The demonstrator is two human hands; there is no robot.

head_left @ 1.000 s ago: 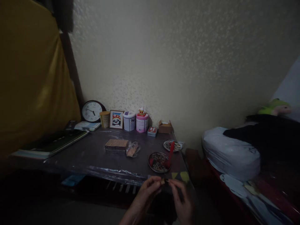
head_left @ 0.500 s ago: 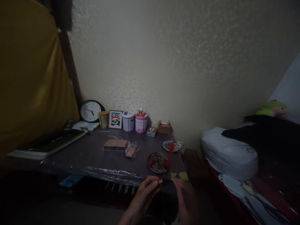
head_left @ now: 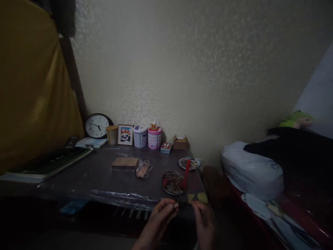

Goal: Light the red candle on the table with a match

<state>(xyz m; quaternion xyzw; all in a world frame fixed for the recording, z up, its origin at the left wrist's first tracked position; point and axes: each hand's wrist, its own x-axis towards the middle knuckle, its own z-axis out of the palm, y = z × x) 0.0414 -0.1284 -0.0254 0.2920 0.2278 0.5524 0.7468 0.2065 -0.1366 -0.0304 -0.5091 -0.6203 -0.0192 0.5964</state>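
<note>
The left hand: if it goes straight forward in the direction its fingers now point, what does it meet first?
Probably the metal dish with the red stick near the table's front edge; the left hand points up-right toward it, though depth is unclear.

head cam | worn, faces forward-down | table (head_left: pixel 104 177) near | hands at bottom edge

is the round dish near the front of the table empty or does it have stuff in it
Not empty. The round dish holds a layer of small dark and pale bits, and a red stick-like thing leans in it. What the bits are cannot be told.
</note>
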